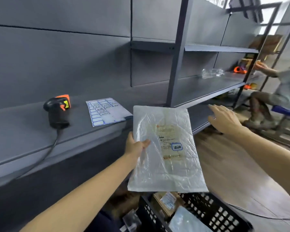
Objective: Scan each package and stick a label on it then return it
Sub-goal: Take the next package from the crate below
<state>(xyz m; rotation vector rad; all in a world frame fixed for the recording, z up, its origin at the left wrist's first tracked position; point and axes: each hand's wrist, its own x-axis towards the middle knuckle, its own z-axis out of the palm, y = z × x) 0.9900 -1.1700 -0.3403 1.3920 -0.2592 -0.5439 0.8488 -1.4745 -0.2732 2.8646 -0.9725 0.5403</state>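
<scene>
The left hand [137, 145] pinches the labelled package [166, 148] by its nine o'clock edge, above the basket [208, 213] at six o'clock. The right hand [224, 118] hangs spread, empty, at three o'clock. Returning it likely goes best laid flat, label up.

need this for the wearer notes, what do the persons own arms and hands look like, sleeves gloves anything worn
Both forearms are bare right to the frame edge, so no sleeves show. The left hand and the right hand wear no gloves. No watch, ring, wristband or marking shows on either, though the right hand is slightly blurred.
</scene>
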